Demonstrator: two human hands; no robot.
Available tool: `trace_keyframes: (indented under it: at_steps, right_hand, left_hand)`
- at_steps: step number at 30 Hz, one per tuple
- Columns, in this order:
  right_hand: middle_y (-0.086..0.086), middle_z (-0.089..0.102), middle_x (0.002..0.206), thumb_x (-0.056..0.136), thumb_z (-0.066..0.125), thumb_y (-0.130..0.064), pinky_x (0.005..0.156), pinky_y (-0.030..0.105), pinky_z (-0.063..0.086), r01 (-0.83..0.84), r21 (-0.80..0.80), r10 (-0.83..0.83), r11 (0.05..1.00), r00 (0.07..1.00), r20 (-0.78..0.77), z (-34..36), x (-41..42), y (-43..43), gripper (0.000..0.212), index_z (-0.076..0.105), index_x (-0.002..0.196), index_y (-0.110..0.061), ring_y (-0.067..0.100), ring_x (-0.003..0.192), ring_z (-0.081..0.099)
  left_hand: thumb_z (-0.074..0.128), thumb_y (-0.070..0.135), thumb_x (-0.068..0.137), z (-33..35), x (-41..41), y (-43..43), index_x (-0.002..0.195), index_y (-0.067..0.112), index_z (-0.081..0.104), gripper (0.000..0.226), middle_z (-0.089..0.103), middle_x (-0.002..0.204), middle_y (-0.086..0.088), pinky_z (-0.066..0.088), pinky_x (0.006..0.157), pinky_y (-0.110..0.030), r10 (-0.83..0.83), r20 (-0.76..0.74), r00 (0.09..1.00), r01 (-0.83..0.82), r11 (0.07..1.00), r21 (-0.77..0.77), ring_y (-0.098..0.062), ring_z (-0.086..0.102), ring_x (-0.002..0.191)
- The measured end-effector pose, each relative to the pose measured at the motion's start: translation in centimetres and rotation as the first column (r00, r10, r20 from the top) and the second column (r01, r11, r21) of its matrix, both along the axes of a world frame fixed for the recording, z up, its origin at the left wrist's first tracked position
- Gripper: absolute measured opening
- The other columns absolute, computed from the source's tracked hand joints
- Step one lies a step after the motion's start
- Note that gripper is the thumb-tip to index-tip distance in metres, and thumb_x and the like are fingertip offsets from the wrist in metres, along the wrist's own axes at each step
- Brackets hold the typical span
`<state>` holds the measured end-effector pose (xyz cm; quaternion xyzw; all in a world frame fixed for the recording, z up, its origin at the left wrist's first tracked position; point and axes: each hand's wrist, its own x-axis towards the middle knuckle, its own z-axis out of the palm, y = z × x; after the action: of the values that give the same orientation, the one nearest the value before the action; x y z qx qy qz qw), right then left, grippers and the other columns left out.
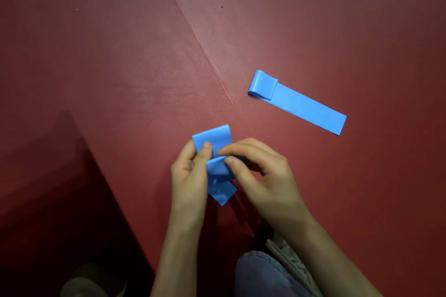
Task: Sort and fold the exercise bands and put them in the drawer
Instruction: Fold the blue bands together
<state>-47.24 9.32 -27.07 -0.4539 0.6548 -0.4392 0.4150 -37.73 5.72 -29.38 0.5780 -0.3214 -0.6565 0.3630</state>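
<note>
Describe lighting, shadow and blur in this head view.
Head view: dim, corners darkening; a deep shadow covers the red textured mat lower left; the flat blue rubber band looks sharp; the half-folded blue band in both hands shows slight glare and softness.

No readable text, labels, brands or numbers, plain blue bands, plain red mat
</note>
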Motion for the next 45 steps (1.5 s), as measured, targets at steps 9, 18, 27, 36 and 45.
trace_keyframes:
  at_steps: [9,18,27,36,45]
  right_hand:
    - [-0.013,0.056,0.079,0.078,0.060,-0.006,0.074,0.005,0.038,0.119,0.020,-0.119,0.993,0.992,-0.043,-0.7,-0.3,-1.9,0.016,0.071,0.088,-0.010,-0.006,0.077,0.052]
    - [-0.007,0.058,0.096,0.076,0.061,-0.018,0.083,0.017,0.043,0.190,0.019,-0.191,0.982,0.970,0.149,-1.4,-0.1,-2.1,0.030,0.052,0.099,-0.035,0.004,0.089,0.055]
    - [-0.006,0.054,0.123,0.059,0.043,-0.021,0.099,0.005,0.029,-0.097,0.270,0.051,0.958,0.984,0.172,-6.3,-1.9,-0.7,0.059,0.050,0.118,-0.024,-0.008,0.113,0.047]
    - [0.001,0.044,0.131,0.066,0.041,-0.018,0.111,0.022,0.026,-0.274,0.265,0.249,0.925,0.960,0.126,-8.6,-1.3,-2.2,0.064,0.042,0.129,-0.009,0.010,0.129,0.035]
    - [0.018,0.062,0.109,0.088,0.037,-0.029,0.086,0.045,0.044,-0.458,0.592,0.620,0.663,0.780,-0.092,-11.4,-2.6,1.0,0.034,0.047,0.112,-0.007,0.035,0.103,0.056]
  left_hand:
    - [0.046,0.045,0.080,-0.2,-0.1,0.6,0.089,0.015,0.070,0.040,0.072,0.089,-0.006,0.051,0.080,-0.036,-0.049,-0.085,0.995,0.057,0.994,0.092,-0.023,0.066,0.089]
    - [0.038,-0.005,0.089,1.3,-0.6,-0.1,0.082,0.016,0.058,0.029,0.067,0.059,0.021,0.045,0.058,-0.005,-0.090,0.003,0.996,0.090,0.993,-0.079,0.009,0.060,0.059]
    - [0.044,0.022,0.080,2.7,0.1,-2.0,0.070,0.037,0.070,0.032,0.064,0.062,0.019,0.046,0.062,-0.008,-0.002,-0.032,0.999,-0.004,0.981,-0.192,0.007,0.056,0.062]
    - [0.054,0.027,0.078,4.0,0.0,-2.3,0.075,0.033,0.072,0.020,0.070,0.071,0.012,0.051,0.071,-0.016,-0.047,-0.163,0.986,0.022,0.988,-0.155,-0.001,0.064,0.072]
    - [0.054,0.041,0.067,3.9,1.2,-2.9,0.081,0.029,0.071,0.025,0.070,0.076,0.007,0.051,0.074,-0.023,0.087,-0.156,0.984,-0.112,0.982,-0.154,-0.017,0.060,0.081]
